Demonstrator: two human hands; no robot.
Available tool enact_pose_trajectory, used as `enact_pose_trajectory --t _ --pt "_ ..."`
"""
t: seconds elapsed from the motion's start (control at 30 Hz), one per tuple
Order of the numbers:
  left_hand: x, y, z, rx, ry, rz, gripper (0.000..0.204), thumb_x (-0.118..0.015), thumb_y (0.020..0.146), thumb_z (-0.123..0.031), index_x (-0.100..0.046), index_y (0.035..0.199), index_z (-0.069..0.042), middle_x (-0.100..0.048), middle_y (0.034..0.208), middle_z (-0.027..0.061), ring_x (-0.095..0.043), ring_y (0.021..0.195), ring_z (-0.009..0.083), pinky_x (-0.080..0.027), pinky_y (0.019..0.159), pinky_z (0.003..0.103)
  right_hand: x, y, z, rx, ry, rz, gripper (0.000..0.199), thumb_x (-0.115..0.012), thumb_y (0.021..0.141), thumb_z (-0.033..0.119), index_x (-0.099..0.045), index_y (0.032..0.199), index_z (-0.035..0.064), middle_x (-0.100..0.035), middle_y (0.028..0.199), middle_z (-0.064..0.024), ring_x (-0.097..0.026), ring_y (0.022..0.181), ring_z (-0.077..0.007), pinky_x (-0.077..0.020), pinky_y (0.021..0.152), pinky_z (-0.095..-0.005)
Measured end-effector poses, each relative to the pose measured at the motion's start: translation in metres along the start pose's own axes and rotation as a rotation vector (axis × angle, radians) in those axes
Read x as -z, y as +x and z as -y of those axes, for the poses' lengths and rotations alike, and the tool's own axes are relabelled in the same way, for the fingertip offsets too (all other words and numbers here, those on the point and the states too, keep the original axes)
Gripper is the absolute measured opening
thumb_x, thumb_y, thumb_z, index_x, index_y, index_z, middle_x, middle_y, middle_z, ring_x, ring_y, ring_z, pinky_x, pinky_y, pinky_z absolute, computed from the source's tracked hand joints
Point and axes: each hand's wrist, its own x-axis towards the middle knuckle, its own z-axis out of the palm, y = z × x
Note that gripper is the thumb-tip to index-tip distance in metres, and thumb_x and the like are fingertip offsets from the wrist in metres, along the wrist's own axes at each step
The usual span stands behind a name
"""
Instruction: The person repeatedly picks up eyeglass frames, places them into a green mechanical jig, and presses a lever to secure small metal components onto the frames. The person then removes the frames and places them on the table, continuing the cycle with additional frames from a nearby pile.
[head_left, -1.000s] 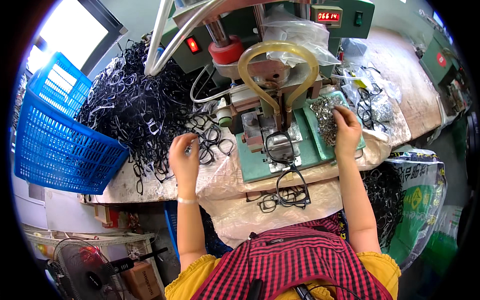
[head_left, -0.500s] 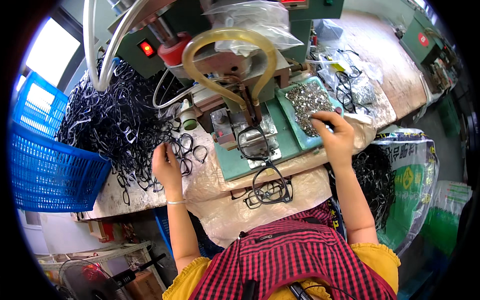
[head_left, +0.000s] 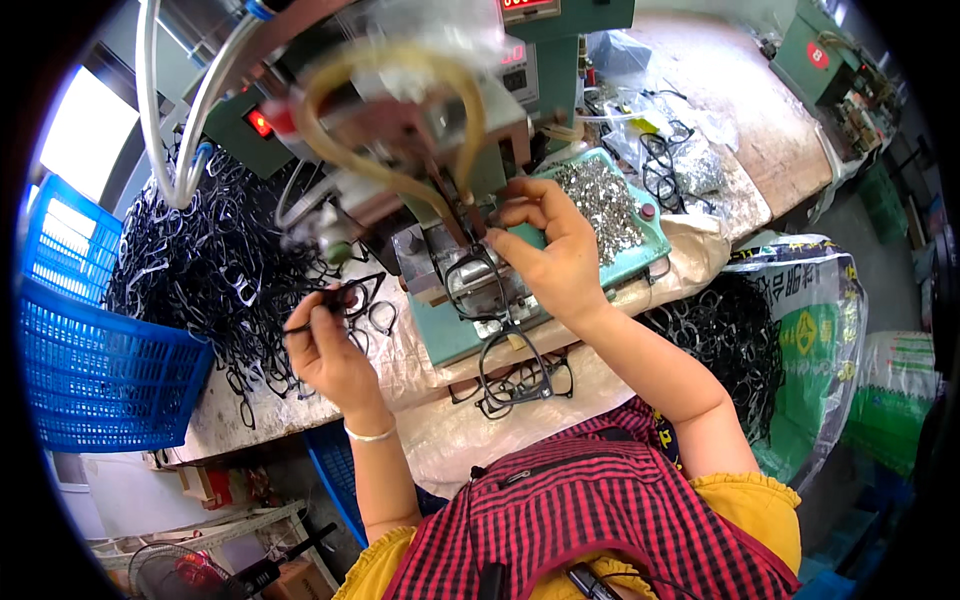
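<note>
1. Fingers on the left hand (head_left: 335, 362) are pinching a loose black eyeglass frame (head_left: 350, 298), held up just in front of the big heap of frames (head_left: 190, 260).

2. Right hand (head_left: 560, 255) is at the green machine (head_left: 440, 340), thumb and fingertips bunched right beside the tool head. Can't tell if there's something tiny between them, the tips are too hard to make out.

3. Main thing to look at: another dark frame (head_left: 508, 328) sits at that machine, one rim under the tool head, the other hanging past the front edge toward the apron. A few more frames (head_left: 565, 375) lie below it.

4. Just right of the hand there's a turquoise tray (head_left: 655, 240) full of little shiny metal bits (head_left: 600, 200), on the same tabletop (head_left: 790, 160).

5. Step in hand, my guess: close fingertip work at the tool head on the frame sitting there, with a spare frame at the ready on the left.

6. As I see it, the next move calls for precise right-hand placement, that frame kept square under the tool, and fingertips well clear before anything presses down.
</note>
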Motion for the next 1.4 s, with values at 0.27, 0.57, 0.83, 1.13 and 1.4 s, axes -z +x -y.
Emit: enact_pose_trajectory --t 0.27,0.57,0.83,1.13,1.4 --pt "-0.058 0.030 -0.051 -0.268 -0.009 0.148 0.018 -0.048 0.105 -0.006 -0.058 0.116 0.004 -0.066 0.108 0.0196 -0.066 0.104 0.0278 -0.057 0.087 0.040 -0.018 -0.011 0.038 -0.191 0.273 -0.006 0.046 -0.070 0.083 0.004 -0.055 0.125 -0.0038 -0.073 0.102 -0.0105 -0.066 0.095 -0.0136 -0.0483 0.090 -0.0291" --pt "-0.074 -0.012 -0.044 -0.527 0.372 0.764 0.016 -0.075 0.079 -0.002 -0.075 0.094 -0.008 -0.076 0.098 0.0105 -0.071 0.085 0.0271 -0.052 0.094 0.046 0.078 0.012 -0.042 0.271 -1.113 -0.078 0.026 -0.076 0.080 0.020 -0.073 0.103 0.0078 -0.065 0.126 -0.0206 -0.056 0.125 -0.0398 -0.0447 0.105 -0.0466" --pt "-0.077 -0.014 -0.038 -0.551 0.403 0.790 0.025 -0.078 0.070 -0.004 -0.077 0.094 -0.010 -0.075 0.103 0.0033 -0.069 0.087 0.0222 -0.052 0.093 0.048 0.097 0.011 -0.071 0.384 -1.002 -0.111 0.008 -0.075 0.077 0.015 -0.072 0.083 0.0096 -0.066 0.121 -0.0171 -0.055 0.125 -0.0375 -0.0469 0.101 -0.0466" --pt "-0.040 -0.059 -0.049 -0.602 0.641 0.592 0.022 -0.075 0.076 -0.007 -0.073 0.098 -0.010 -0.073 0.116 0.0142 -0.069 0.110 0.0333 -0.047 0.106 0.050 0.093 0.037 -0.073 0.523 -0.882 -0.018 0.012 -0.069 0.084 0.005 -0.069 0.096 0.0022 -0.071 0.104 -0.0139 -0.068 0.101 -0.0308 -0.0548 0.085 -0.0394" --pt "0.033 0.035 -0.062 -0.314 0.998 0.071 0.013 -0.070 0.082 0.009 -0.070 0.091 0.000 -0.070 0.102 0.0106 -0.065 0.097 0.0261 -0.051 0.086 0.033 0.087 0.019 -0.055 0.050 -0.523 -0.142 0.013 -0.071 0.088 0.006 -0.074 0.099 0.0005 -0.074 0.092 -0.0098 -0.069 0.083 -0.0204 -0.0523 0.080 -0.0292"
